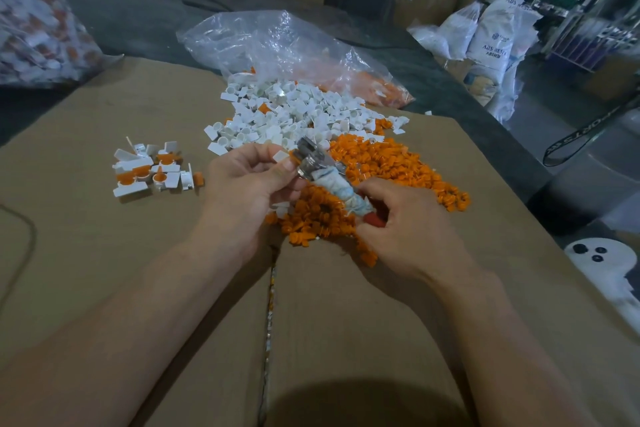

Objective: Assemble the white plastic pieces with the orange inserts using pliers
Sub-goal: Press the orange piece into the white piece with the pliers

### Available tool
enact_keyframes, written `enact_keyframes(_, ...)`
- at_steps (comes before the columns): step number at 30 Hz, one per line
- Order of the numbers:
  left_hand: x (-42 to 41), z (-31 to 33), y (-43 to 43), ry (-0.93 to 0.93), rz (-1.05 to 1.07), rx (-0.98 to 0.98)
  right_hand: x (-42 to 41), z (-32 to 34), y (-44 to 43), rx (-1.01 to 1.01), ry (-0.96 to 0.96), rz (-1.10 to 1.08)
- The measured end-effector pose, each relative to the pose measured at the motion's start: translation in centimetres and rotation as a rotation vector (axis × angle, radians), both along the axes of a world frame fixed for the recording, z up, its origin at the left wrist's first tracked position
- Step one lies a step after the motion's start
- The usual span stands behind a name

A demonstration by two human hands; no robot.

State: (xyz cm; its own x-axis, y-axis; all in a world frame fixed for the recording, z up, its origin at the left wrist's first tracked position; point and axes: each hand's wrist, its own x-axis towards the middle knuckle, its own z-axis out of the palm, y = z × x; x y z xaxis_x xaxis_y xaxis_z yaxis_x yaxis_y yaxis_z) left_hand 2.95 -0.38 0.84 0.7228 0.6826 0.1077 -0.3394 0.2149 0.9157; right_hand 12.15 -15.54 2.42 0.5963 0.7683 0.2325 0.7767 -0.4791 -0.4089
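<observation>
A small white piece (280, 157) is held above the middle of the cardboard surface (104, 253), pinched between the thumb and curled fingers of the left hand (249, 180). This grip is closed tight on the piece. A bit of orange shows at the piece's right side, where it meets the metal head of the pliers (309, 158); how far the jaws stand apart cannot be told. The right hand (405, 222) wraps its grip around the pliers' cloth-bound handles, fingers curled, with a red handle end showing at the fingertips.

Under both hands, reaching toward the surface's right edge, lies a heap of orange inserts (381, 163). Just beyond it, toward the far edge, is a heap of loose white pieces (294, 111), spilling from a clear plastic bag (277, 45) that overhangs that edge. Toward the left edge sits a small cluster of assembled pieces (149, 168), white with orange. White sacks (491, 35) stand on the floor beyond the far right corner.
</observation>
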Motion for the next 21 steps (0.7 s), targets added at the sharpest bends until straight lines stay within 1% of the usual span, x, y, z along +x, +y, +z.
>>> enact_keyframes(5, -0.05, 0.10, -0.14, 0.025, 0.024, -0.010, -0.14, -0.04, 0.31, 0.011, 0.028, -0.001)
enact_keyframes(10, -0.16, 0.16, -0.15, 0.058, 0.052, -0.008, -0.39, -0.18, 0.43, 0.028, -0.010, 0.000)
enact_keyframes(16, -0.29, 0.38, -0.14, 0.055, 0.059, -0.043, -0.46, -0.36, 0.57, 0.047, -0.005, -0.007)
enact_keyframes(19, -0.34, 0.62, -0.08, 0.074, 0.077, 0.012, -0.30, -0.53, 0.58, 0.081, -0.007, -0.022)
enact_keyframes(21, -0.40, 0.71, 0.36, 0.119, 0.127, 0.131, 0.17, -0.61, 0.63, 0.109, -0.030, -0.061)
